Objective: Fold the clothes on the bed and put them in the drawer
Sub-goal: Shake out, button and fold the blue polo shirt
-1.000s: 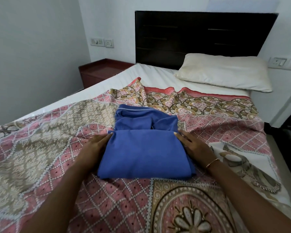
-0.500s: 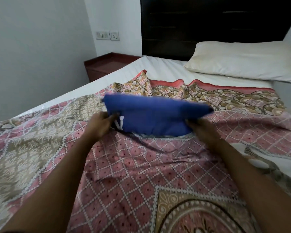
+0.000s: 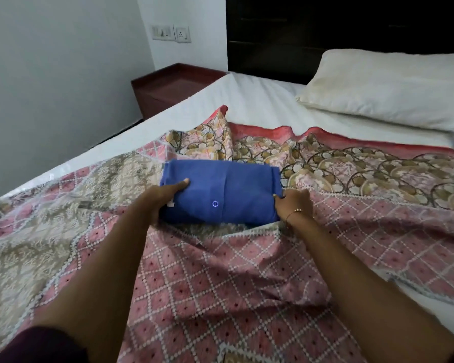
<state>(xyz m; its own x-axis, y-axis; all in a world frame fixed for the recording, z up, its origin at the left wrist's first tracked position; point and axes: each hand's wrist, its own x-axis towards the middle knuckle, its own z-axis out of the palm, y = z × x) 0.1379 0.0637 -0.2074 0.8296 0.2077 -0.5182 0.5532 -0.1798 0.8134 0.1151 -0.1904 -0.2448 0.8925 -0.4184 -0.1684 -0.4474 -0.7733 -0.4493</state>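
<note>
Left hand [image 3: 157, 199] gripping folded blue shirt [image 3: 222, 193] at its left end, thumb on top; right hand [image 3: 294, 204] pinching its right end. Shirt on patterned bedspread [image 3: 220, 279], well short of pillow [image 3: 393, 87].

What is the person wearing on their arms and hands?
Both forearms are bare. The right hand has a thin gold-coloured bracelet at its wrist. By the left hand's arm, a dark maroon sleeve shows at the picture's bottom edge. No rings or gloves show.
</note>
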